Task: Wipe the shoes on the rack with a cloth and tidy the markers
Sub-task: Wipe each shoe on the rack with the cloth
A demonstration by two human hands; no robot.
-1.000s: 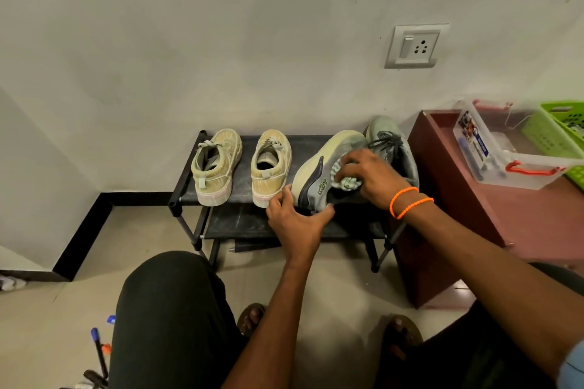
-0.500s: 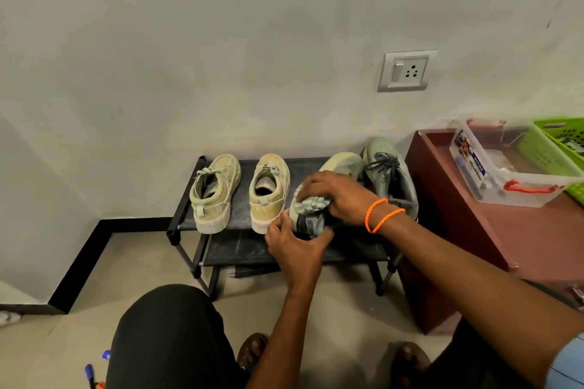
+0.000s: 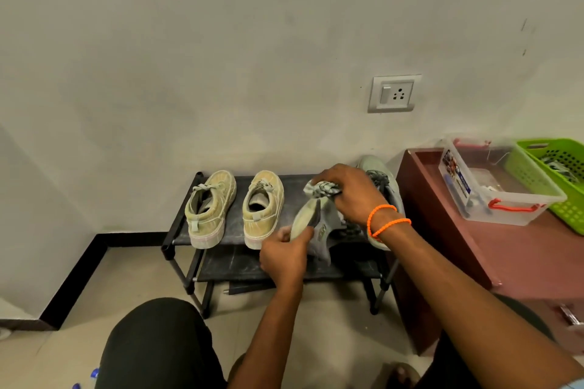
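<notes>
At centre frame I had my left hand (image 3: 286, 257) gripping the heel of the grey sneaker (image 3: 311, 224), tipped on its side on the rack (image 3: 221, 265). My right hand (image 3: 350, 194) held the bunched cloth (image 3: 320, 189) against its toe. I judged the wiping midway: whether the tan pair (image 3: 234, 207) was done I couldn't tell, and the markers (image 3: 85, 379) at the lower left lay untidied.

Right wrist: two orange bead bands (image 3: 384, 220)
Right sleeve: pale blue edge (image 3: 575, 385), frame corner
Left arm: bare, no sleeve seen
Legs: black trousers (image 3: 158, 347)
Feet: dark sandals (image 3: 398, 374), partly hidden
</notes>
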